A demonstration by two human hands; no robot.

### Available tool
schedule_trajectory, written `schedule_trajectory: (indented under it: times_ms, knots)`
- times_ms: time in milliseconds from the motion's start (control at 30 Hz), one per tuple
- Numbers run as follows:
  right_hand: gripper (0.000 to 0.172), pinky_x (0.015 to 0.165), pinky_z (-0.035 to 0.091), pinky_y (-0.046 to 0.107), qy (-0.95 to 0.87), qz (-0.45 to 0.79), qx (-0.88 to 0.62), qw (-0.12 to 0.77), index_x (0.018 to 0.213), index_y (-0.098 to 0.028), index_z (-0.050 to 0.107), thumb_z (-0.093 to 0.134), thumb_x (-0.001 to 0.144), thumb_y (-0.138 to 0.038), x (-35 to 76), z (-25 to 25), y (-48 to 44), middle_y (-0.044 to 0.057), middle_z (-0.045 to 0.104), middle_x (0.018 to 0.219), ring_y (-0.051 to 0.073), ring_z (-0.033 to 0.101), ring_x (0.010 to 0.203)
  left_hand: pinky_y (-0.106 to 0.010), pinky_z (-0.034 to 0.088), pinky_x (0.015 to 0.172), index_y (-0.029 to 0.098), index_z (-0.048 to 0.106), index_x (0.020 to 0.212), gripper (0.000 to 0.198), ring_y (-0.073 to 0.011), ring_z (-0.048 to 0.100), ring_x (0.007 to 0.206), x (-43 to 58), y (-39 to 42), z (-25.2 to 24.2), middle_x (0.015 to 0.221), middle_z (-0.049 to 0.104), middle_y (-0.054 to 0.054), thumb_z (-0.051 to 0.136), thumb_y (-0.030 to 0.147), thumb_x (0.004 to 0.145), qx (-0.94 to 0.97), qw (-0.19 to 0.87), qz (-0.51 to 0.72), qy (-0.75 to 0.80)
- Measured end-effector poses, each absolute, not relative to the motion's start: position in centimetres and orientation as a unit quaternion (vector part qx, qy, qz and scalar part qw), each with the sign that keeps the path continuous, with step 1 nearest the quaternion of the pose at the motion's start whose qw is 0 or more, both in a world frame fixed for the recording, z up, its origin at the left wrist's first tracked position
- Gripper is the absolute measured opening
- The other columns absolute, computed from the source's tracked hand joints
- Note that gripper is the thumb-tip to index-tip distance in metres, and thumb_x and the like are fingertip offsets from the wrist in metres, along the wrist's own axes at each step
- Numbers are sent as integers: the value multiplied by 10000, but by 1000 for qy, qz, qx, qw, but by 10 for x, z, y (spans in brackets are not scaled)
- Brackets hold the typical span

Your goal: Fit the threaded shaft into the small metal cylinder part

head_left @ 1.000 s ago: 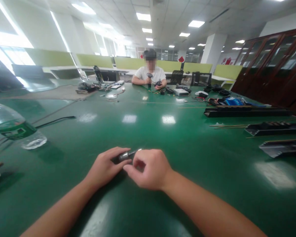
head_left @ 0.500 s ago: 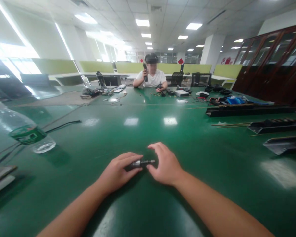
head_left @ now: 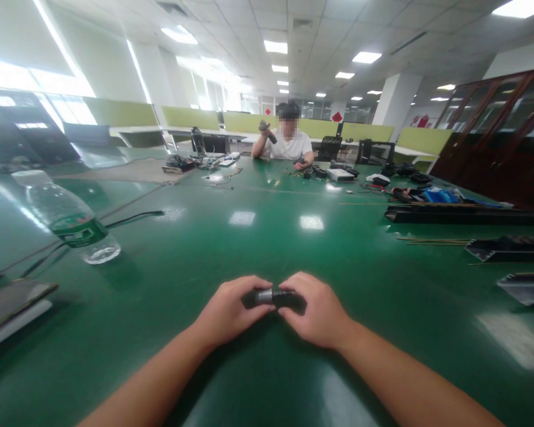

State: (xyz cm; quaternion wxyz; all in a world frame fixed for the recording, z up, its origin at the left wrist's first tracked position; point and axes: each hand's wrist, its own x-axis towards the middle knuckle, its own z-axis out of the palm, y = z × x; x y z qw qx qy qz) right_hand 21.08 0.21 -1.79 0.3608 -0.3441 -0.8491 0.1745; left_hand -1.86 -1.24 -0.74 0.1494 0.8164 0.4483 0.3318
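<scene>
Between my two hands, low over the green table [head_left: 196, 237], a short dark cylinder with a silver collar [head_left: 263, 296] lies level, pointing left to right. My left hand [head_left: 229, 311] is closed round its left end, thumb and fingertips at the silver collar. Round the black right-hand part curl the fingers of my right hand [head_left: 318, 308], thumb below and forefinger above. The far right end is hidden inside that hand. What kind of thing it is, I cannot make out.
A water bottle [head_left: 78, 225] leans at the left near a black cable [head_left: 136, 218]. Flat stacked items [head_left: 15, 311] lie at the left edge. Black metal channels [head_left: 463, 214] and thin rods lie at the right. Across the table sits a person in a white shirt [head_left: 296, 144].
My right hand has closed in over the cylinder's right end, covering its thin pale tip. The view has shifted left. The person opposite has tilted the dark object away from their head.
</scene>
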Motion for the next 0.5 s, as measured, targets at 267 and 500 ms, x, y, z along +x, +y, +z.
schedule_trajectory:
  times_ms: [267, 500]
  knots:
    - [259, 793, 484, 324, -831, 206, -346, 385, 1033, -220, 654, 675, 784, -152, 206, -22, 3, 35, 670, 956, 209, 610, 889, -213, 499, 772, 280, 678, 1051, 258, -115, 677, 842, -17, -10, -8, 943, 727, 46, 765, 344, 816, 819, 200, 318, 433]
    - [156, 767, 483, 303, -834, 239, -316, 384, 967, -206, 677, 678, 813, -178, 208, -24, 3, 31, 694, 913, 189, 634, 839, -214, 505, 793, 272, 679, 1064, 256, -119, 679, 868, -16, -9, -8, 967, 728, 32, 753, 334, 827, 823, 209, 313, 426]
